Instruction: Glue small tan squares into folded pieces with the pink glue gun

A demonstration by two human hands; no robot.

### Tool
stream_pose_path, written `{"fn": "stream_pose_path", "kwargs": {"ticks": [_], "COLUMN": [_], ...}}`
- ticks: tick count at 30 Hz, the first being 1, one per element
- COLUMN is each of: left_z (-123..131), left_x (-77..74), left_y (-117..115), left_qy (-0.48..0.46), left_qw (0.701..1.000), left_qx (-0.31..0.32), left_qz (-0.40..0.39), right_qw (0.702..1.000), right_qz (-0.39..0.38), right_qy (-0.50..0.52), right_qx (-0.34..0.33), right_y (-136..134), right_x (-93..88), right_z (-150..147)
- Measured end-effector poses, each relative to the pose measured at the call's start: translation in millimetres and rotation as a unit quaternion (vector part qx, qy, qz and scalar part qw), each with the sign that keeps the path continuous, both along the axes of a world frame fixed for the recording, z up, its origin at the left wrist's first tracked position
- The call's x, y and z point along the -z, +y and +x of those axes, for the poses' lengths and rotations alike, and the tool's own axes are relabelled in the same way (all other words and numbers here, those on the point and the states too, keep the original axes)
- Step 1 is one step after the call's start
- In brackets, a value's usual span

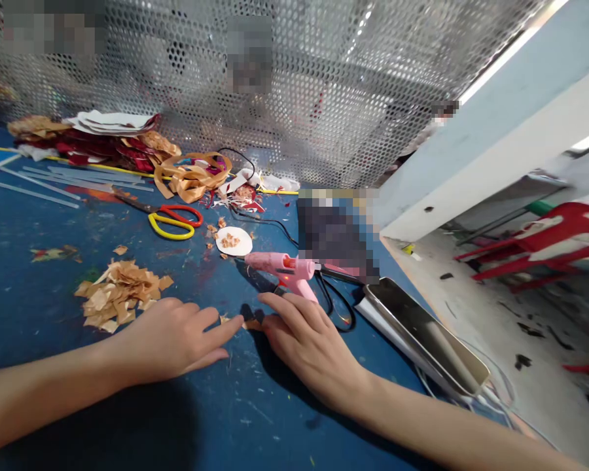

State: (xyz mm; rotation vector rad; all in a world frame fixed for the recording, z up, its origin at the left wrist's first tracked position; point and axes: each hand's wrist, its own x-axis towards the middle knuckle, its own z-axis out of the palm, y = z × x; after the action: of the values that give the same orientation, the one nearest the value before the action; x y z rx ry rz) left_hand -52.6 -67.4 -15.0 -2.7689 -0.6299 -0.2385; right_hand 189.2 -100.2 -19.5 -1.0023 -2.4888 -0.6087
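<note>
My left hand [177, 340] is low over the blue table, fingers apart and index finger stretched toward a small brown paper scrap [252, 324]. That scrap lies at the fingertips of my right hand [309, 343], which appear to pinch its right end; the thumb is partly hidden. Just beyond my right hand is a pink glue gun [279, 263], its nozzle pointing left. At the nozzle, a white oval piece [243, 243] carries crumpled brown paper bits [230, 241]. A heap of cut brown paper pieces [120, 294] sits beside my left wrist.
Scissors [171, 222] with red and yellow handles lie behind the paper heap. Clear glue sticks [53, 186], a coil of brown ribbon [194, 175] and red-brown material [103, 147] line the back by a perforated metal screen [294, 98]. A phone [427, 337] rests at the right edge.
</note>
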Motion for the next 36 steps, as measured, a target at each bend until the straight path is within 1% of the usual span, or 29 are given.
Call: {"fn": "stream_pose_path", "kwargs": {"ticks": [5, 8, 11, 15, 18, 21, 24, 29, 31, 33, 34, 36], "left_z": [2, 6, 8, 7, 6, 7, 7, 9, 10, 11, 11, 13], "left_x": [0.0, -1.0, -0.3, -0.2, -1.2, -1.3, -0.2, -0.9, -3.4, -7.2, -9.3, -13.4], "left_y": [-2, -4, -4, -3, -3, -5, -7, -8, -7, -7, -8, -10], "left_qy": [-0.082, -0.119, -0.126, -0.119, -0.123, -0.140, -0.168, -0.203, -0.218, -0.246, -0.265, -0.300], "left_qw": [0.996, 0.992, 0.991, 0.992, 0.992, 0.990, 0.981, 0.946, 0.928, 0.904, 0.889, 0.859], "left_qx": [0.002, 0.008, 0.007, 0.001, -0.003, -0.020, -0.056, -0.124, -0.140, -0.144, -0.142, -0.132], "left_qz": [0.029, 0.034, 0.035, 0.028, 0.014, -0.020, -0.085, -0.222, -0.269, -0.319, -0.344, -0.394], "right_qw": [0.998, 0.998, 0.997, 0.990, 0.988, 0.987, 0.982, 0.968, 0.953, 0.924, 0.901, 0.843], "right_qz": [-0.021, -0.039, -0.073, -0.130, -0.147, -0.152, -0.167, -0.204, -0.237, -0.300, -0.340, -0.420], "right_qy": [0.037, 0.024, 0.005, 0.012, 0.020, 0.038, 0.076, 0.147, 0.189, 0.237, 0.266, 0.333], "right_qx": [0.036, 0.047, 0.039, 0.045, 0.043, 0.044, 0.042, 0.013, -0.004, -0.027, -0.038, -0.049], "right_y": [-1, -2, -1, 0, 0, 0, -1, -10, -16, -22, -24, -26], "right_x": [4.7, 6.3, 4.6, 0.3, -0.2, 1.7, 1.6, -7.7, -12.5, -16.1, -17.0, -16.5], "right_z": [2, 0, -3, -6, -7, -6, -6, -9, -10, -12, -13, -15]}}
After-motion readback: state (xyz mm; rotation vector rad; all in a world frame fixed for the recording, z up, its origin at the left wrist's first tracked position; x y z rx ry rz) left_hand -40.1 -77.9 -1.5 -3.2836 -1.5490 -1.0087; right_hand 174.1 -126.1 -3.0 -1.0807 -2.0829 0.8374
